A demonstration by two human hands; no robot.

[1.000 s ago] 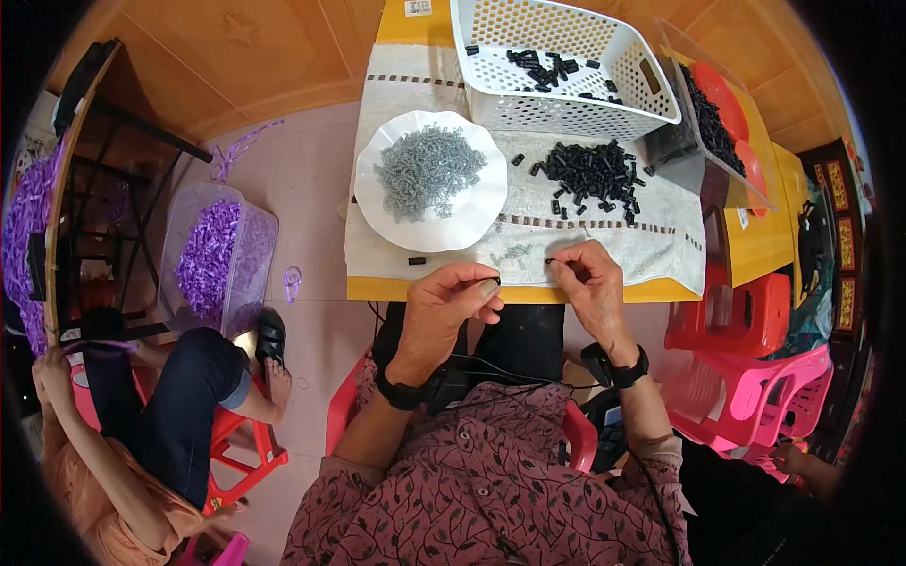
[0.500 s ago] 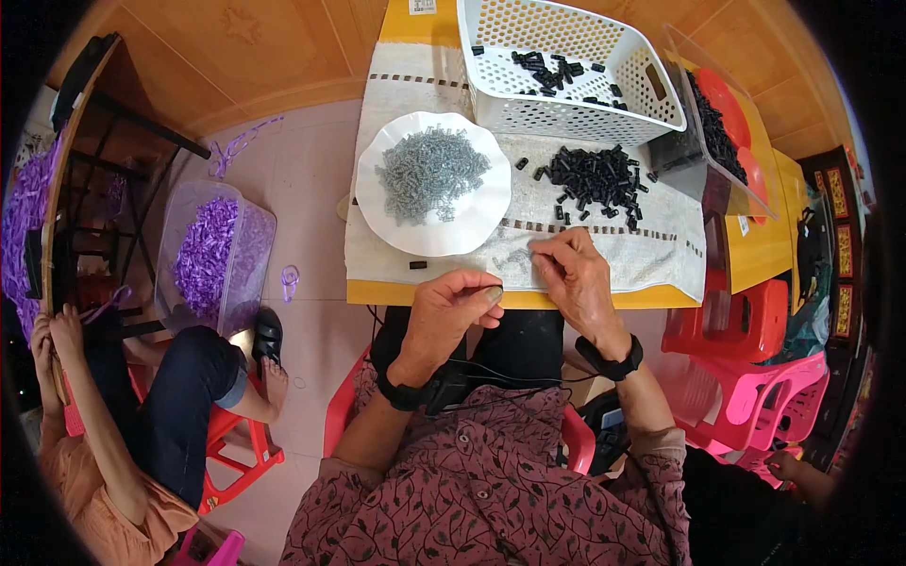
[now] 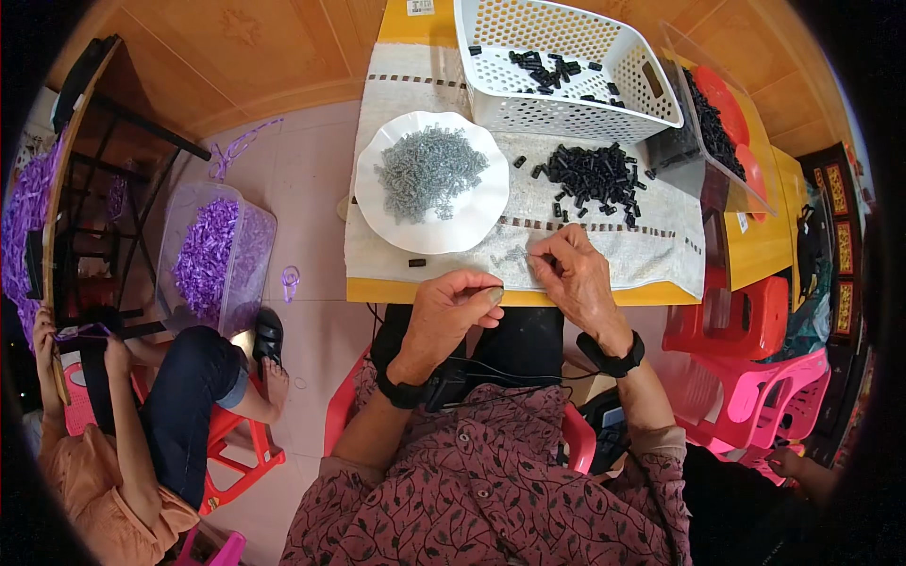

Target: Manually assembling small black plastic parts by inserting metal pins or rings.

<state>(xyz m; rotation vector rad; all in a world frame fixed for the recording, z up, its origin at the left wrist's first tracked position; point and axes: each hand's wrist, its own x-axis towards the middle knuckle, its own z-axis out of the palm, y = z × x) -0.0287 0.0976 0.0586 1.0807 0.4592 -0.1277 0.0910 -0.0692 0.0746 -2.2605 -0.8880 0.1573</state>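
Note:
At the table's near edge my left hand (image 3: 450,316) is closed in a pinch; a trace of something dark shows at its fingertips, mostly hidden. My right hand (image 3: 578,278) rests over the cloth (image 3: 651,255), its thumb and forefinger closed together beside a few small clear grey pieces (image 3: 511,255). Whatever those fingers hold is too small to make out. A white scalloped plate (image 3: 377,222) bears a heap of similar clear pieces (image 3: 431,173). Right of it lies a pile of short black cylinders (image 3: 593,177). One lone black cylinder (image 3: 416,263) sits near my left hand.
Behind the pile stands a white perforated basket (image 3: 576,115) with black cylinders inside. A clear bin (image 3: 679,156) of black pieces is at its right. On the left, a co-worker (image 3: 123,453) handles purple strips beside a tub (image 3: 255,259). Red and pink stools (image 3: 736,321) stand right.
My right hand's fingertips shift very slightly over the cloth; my left hand keeps its pinch. At the left, the co-worker's hands have moved apart with a purple strip between them.

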